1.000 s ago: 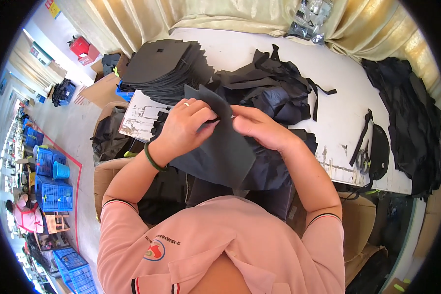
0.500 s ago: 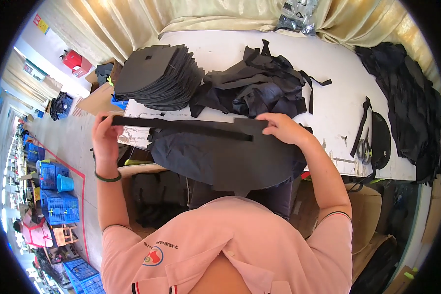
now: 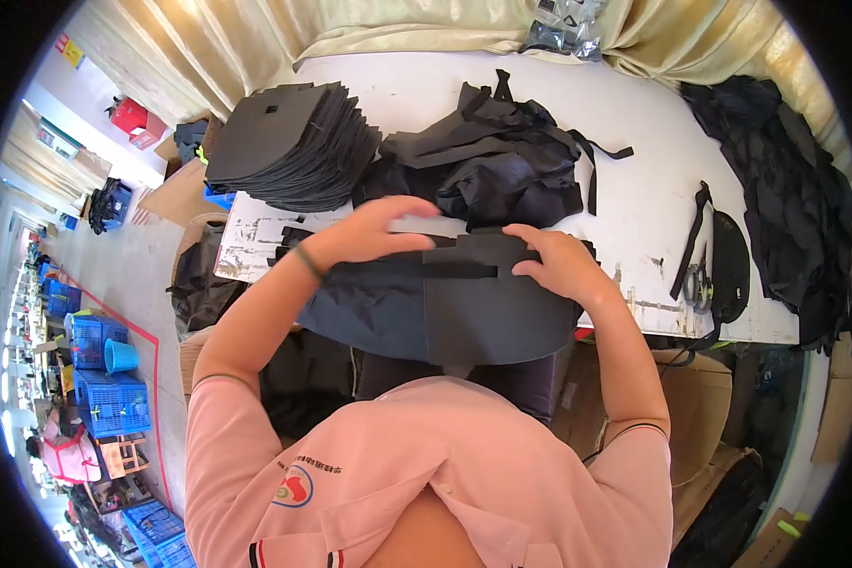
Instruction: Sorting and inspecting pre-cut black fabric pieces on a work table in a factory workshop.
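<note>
The dark fabric panel (image 3: 464, 308) now lies spread at the near edge of the tabletop (image 3: 634, 123), no longer stretched out wide. The left hand (image 3: 374, 232) has swung in from the side and presses flat, fingers together; the right hand (image 3: 559, 265) pins the other end, open-palmed. Smoothing, it looks like. Behind sit the scrap heap (image 3: 492, 161) and panel stack (image 3: 293, 142).

Clear plastic packets (image 3: 563, 24) lie at the surface's far edge; a small red-and-yellow sign (image 3: 69, 47) hangs on the far-left wall.

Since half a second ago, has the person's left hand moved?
Yes. The left hand has swung inward from the table's left edge, toward the right hand, below the stack of black panels.
</note>
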Available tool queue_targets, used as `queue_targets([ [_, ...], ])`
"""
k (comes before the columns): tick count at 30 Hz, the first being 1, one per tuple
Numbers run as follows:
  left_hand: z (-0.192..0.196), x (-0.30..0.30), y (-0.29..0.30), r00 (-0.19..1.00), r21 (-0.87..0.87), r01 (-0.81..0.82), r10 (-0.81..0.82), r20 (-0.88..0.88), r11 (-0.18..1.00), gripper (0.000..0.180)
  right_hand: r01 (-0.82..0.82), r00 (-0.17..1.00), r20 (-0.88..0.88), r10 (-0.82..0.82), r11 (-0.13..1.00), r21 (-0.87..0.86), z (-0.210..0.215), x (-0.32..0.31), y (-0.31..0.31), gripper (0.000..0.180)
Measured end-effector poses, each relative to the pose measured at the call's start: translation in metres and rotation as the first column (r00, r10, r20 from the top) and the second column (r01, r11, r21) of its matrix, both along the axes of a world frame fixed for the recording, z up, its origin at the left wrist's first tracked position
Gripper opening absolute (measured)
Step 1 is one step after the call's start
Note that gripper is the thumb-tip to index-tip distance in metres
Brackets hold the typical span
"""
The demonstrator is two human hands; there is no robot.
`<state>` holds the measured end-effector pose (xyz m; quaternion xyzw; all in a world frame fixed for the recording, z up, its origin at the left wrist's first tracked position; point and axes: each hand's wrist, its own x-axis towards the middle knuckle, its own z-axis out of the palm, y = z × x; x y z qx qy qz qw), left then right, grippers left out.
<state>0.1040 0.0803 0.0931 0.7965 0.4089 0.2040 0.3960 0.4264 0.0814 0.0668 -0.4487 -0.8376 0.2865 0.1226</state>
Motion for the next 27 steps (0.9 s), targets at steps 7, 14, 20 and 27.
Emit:
queue_targets([
  [7,-0.018,0.077,0.039,0.940,-0.489,0.280,-0.339,-0.034,0.826,0.064,-0.024,0.997,-0.071,0.035,0.988,0.153,0.022,-0.006,-0.016,0.059],
  [14,-0.022,0.085,0.035,0.953,-0.555,0.297,-0.279,0.118,0.777,0.064,-0.027,0.999,0.039,0.014,0.932,0.361,0.015,-0.006,-0.031,0.057],
  [20,-0.019,0.083,0.036,0.944,-0.494,0.323,-0.310,0.111,0.807,0.065,-0.001,0.985,0.157,-0.075,0.900,0.437,0.019,-0.016,-0.042,0.057],
  [27,-0.010,0.097,0.012,0.978,0.476,0.158,-0.070,-0.197,0.865,0.070,0.101,0.982,0.105,-0.156,0.909,0.404,-0.006,-0.004,-0.023,0.057],
])
